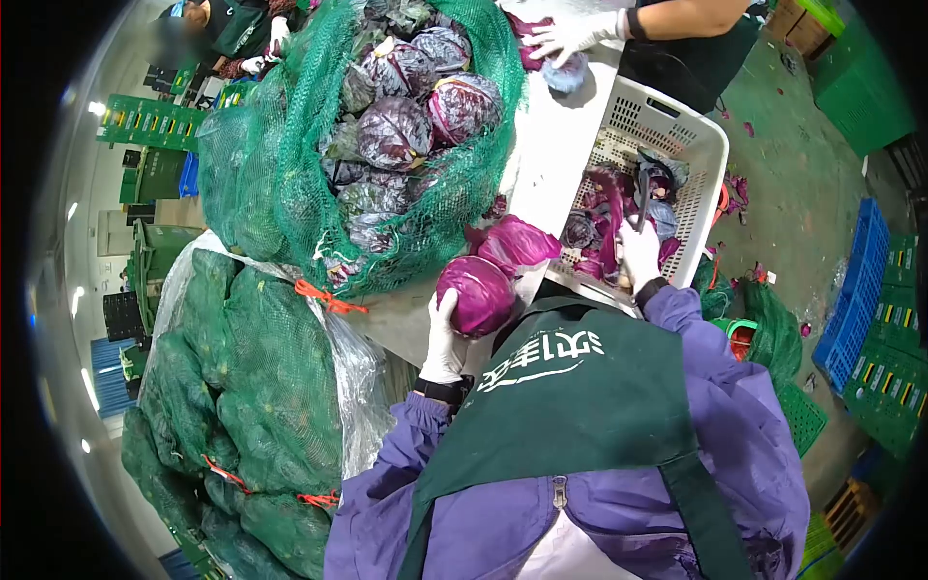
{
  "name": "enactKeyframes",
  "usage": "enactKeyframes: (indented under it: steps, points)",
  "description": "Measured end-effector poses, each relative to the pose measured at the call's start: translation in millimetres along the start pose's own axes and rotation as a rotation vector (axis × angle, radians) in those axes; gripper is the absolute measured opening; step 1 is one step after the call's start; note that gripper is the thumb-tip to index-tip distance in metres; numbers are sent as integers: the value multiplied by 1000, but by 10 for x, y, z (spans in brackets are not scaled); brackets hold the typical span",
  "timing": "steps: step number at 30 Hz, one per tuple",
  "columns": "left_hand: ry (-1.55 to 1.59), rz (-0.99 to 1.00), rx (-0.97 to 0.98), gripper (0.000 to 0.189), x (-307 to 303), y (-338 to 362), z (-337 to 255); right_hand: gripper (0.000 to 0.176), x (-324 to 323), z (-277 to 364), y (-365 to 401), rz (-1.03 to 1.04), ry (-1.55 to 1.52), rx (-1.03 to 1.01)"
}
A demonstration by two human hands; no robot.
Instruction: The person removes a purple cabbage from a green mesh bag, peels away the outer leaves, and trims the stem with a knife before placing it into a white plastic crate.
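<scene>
My left hand [442,340], in a white glove, is closed around the lower left side of a peeled red cabbage [478,298]. A loose purple outer leaf [522,244] spreads out just beyond the cabbage, at the table's edge. My right hand [639,253], also gloved, is over the white crate [716,145], closed on a knife [644,196] whose dark blade points away from me. Purple leaf trimmings [606,215] lie in the crate below and beside the knife. The knife's handle is mostly hidden in my fingers.
A green mesh sack [290,184] of unpeeled red cabbages [394,133] stands open on the white table [570,135]. Filled sacks [275,367] are stacked at left. Across the table a co-worker's gloved hand [580,37] touches a cabbage. Leaf scraps litter the floor at right.
</scene>
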State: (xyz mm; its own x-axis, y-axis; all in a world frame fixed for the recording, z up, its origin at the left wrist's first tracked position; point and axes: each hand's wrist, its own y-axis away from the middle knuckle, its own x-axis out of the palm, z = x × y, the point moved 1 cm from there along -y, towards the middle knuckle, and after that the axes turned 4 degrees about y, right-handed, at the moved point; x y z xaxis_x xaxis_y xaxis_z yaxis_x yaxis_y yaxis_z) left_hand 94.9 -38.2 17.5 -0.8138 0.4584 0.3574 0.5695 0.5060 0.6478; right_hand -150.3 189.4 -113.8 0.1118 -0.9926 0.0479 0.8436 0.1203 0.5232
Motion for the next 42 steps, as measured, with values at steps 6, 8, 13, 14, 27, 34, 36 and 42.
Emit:
enactKeyframes:
  steps: [6,8,13,14,27,34,36,42]
  points:
    - [-395,32,392,88,499,-156,27,36,508,860,854,421,478,-613]
    - [-578,38,555,102,567,-315,86,36,680,761,986,567,481,-589]
    - [-731,16,636,103,487,-563,267,27,740,637,868,523,568,-564]
    - [-731,15,635,103,463,-587,300,25,734,635,864,533,588,-593]
    - [-716,220,624,125,674,-7,29,45,-126,270,247,25,671,-383]
    - [-1142,219,647,133,759,-90,84,43,455,920,859,639,812,-508]
    - [-1153,240,660,133,734,-114,97,41,451,895,836,632,820,-583]
    - [-1235,204,795,123,739,-136,137,46,434,934,891,582,956,-878]
